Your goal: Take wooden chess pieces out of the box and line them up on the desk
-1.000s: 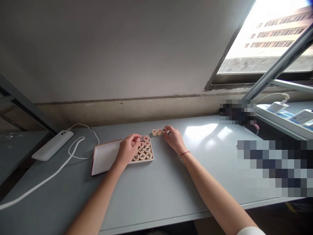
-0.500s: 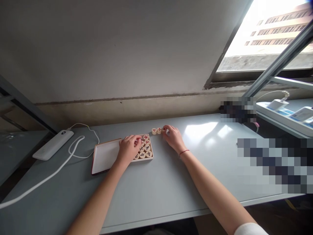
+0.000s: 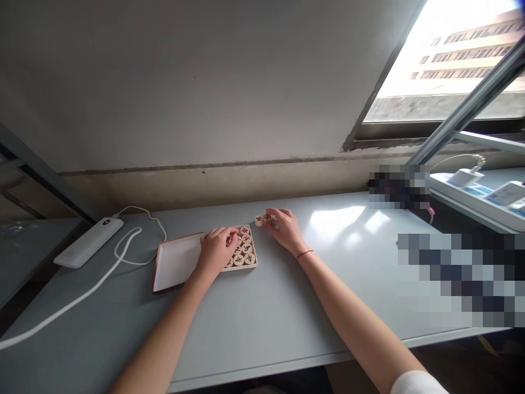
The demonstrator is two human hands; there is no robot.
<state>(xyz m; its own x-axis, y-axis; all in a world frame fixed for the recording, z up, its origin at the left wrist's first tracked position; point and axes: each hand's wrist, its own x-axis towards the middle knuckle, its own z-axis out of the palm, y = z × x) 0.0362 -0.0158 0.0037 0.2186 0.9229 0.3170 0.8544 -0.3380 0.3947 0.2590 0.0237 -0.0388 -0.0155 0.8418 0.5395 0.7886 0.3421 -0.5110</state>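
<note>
My left hand (image 3: 215,253) lies curled over a shallow wooden tray (image 3: 255,257) of round wooden xiangqi pieces (image 3: 246,248) with red and black characters, and its fingertips are on the pieces. The hand hides part of the tray. Beyond the tray, a loose piece (image 3: 258,220) stands on the table next to a second one (image 3: 267,217). My right hand (image 3: 285,230) is at that second piece, with a pale piece showing between its fingers. A white-lined box lid (image 3: 177,261) lies left of the tray, under my left wrist.
A white power bank (image 3: 88,242) lies at the left of the grey table (image 3: 328,295), with a white cable (image 3: 82,295) looping from it. A power strip (image 3: 476,189) sits at the right. Blurred patches cover objects there. The wall rises behind the table.
My right hand has moved left along the row, and the rightmost of the three loose pieces no longer shows on the table. My left hand stays over the tray.
</note>
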